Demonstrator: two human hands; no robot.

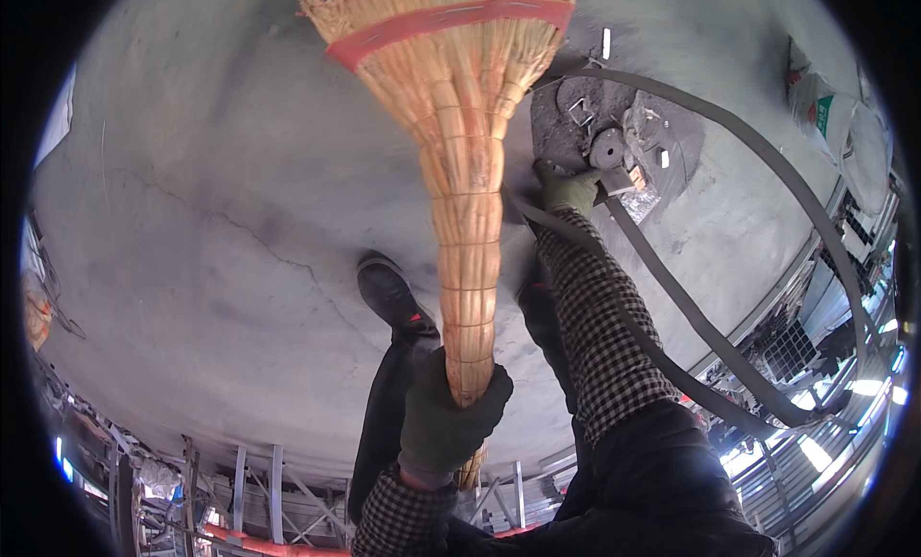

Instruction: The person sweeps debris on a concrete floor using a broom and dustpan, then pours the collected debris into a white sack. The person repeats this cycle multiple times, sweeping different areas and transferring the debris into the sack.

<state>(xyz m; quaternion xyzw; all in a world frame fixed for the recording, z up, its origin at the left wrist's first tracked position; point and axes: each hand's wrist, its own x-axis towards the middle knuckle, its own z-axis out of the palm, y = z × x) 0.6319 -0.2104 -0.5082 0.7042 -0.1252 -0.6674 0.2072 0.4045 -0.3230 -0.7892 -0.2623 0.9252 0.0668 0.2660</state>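
My left hand [453, 413], in a dark green glove, is wrapped round the lower handle of a straw broom [468, 221]. The broom stands out ahead of me, its bristles spreading at the top edge below a red band [451, 24]. Farther off to the right, my right hand [570, 188], in a green glove, is closed at the near edge of a dark patch of debris [566, 125]; what its fingers grip is hidden. Beside it lie a round dark disc with a centre hole [607, 149], a small grey block [616, 181] and crumpled clear plastic [638, 125].
Long grey strips [691, 317] loop from the debris past my right forearm to the lower right. White sacks [844, 135] lie at the far right. The grey floor [240, 298] has a crack. Metal frames [276, 495] and an orange-red bar [278, 547] stand along the lower edge.
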